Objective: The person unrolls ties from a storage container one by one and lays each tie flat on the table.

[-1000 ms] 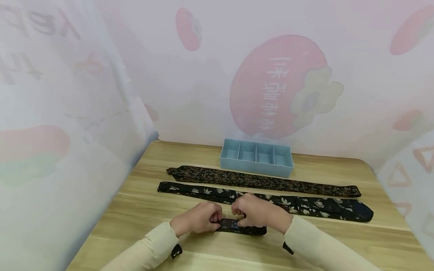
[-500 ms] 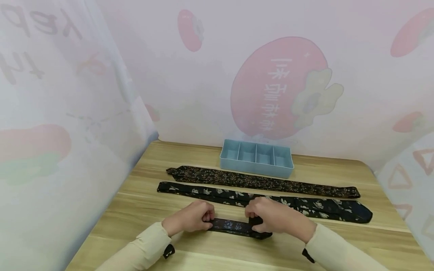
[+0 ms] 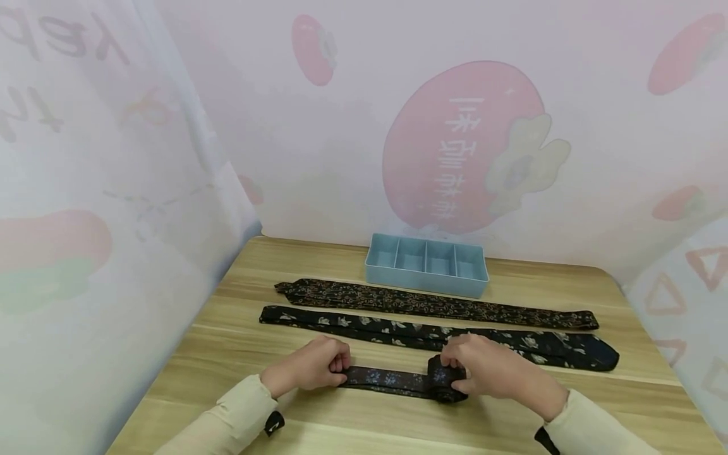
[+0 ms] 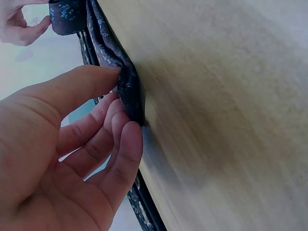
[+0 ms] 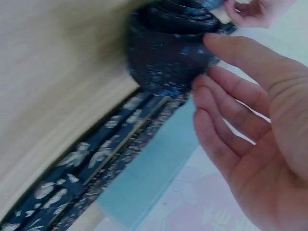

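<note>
A dark necktie with small blue flowers (image 3: 387, 378) lies near the front of the table, part flat and part wound into a coil (image 5: 161, 60) at its right end. My left hand (image 3: 315, 364) pinches the flat end between thumb and fingers, seen close in the left wrist view. The right hand (image 3: 489, 366) grips the coil, thumb on one side and fingertips on the other; loose layers show at its edge. Behind the hands lie a black necktie with pale flowers (image 3: 364, 326) and, farther back, a black necktie with a small brownish pattern (image 3: 432, 304), both stretched out lengthwise.
A light blue tray (image 3: 423, 278) with several compartments stands at the back of the wooden table (image 3: 227, 354). Printed curtains (image 3: 273, 126) rise behind and along both sides of the table.
My right hand has moved right with the coil, and the left hand slightly left. The hands are farther apart, with more flat necktie showing between them.
</note>
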The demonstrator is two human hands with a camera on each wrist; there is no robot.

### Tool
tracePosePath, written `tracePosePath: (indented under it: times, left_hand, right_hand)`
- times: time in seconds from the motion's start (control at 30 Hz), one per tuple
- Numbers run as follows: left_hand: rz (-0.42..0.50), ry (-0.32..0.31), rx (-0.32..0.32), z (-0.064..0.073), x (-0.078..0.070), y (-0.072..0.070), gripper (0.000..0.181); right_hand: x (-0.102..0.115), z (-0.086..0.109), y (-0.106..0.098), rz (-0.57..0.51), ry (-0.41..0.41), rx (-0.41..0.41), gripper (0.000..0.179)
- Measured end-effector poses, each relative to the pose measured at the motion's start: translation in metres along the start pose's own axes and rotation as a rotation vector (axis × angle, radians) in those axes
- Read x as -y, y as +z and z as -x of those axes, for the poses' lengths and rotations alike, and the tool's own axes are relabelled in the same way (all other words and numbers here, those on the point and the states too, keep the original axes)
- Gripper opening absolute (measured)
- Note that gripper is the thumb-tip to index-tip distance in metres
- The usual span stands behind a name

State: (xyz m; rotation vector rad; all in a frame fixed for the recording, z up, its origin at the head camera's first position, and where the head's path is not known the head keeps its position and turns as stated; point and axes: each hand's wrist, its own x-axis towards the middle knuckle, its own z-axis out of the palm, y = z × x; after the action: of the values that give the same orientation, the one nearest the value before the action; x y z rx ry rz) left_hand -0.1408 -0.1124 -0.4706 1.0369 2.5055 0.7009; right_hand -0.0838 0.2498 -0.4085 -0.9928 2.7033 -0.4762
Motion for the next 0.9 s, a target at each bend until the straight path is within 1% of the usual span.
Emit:
tracePosePath:
  times: [0.2, 0.33, 0.47, 0.6, 0.7, 0.9]
  left_hand:
    - [-0.010, -0.014, 0.007, 0.000, -0.002, -0.002, 0.015]
    - [-0.004, -0.028, 0.015, 0.001, 0.000, -0.003, 0.015]
    - [0.004, -0.037, 0.018, 0.002, 0.003, -0.003, 0.015]
    - [0.003, -0.046, 0.014, 0.004, 0.006, -0.003, 0.015]
    - [-0.001, -0.045, 0.011, 0.005, 0.007, -0.004, 0.015]
    - [-0.006, -0.038, 0.013, 0.006, 0.006, -0.007, 0.015]
  right_hand:
    - [0.010, -0.016, -0.004, -0.040, -0.035, -0.013, 0.023]
    - [0.013, -0.029, 0.003, -0.067, -0.062, -0.008, 0.019]
    - [0.014, -0.034, 0.012, -0.064, -0.068, -0.005, 0.015]
    - [0.013, -0.033, 0.015, -0.048, -0.071, -0.008, 0.013]
    - [0.010, -0.029, 0.013, -0.057, -0.063, -0.001, 0.013]
    - [0.004, -0.011, 0.004, -0.072, -0.029, 0.021, 0.016]
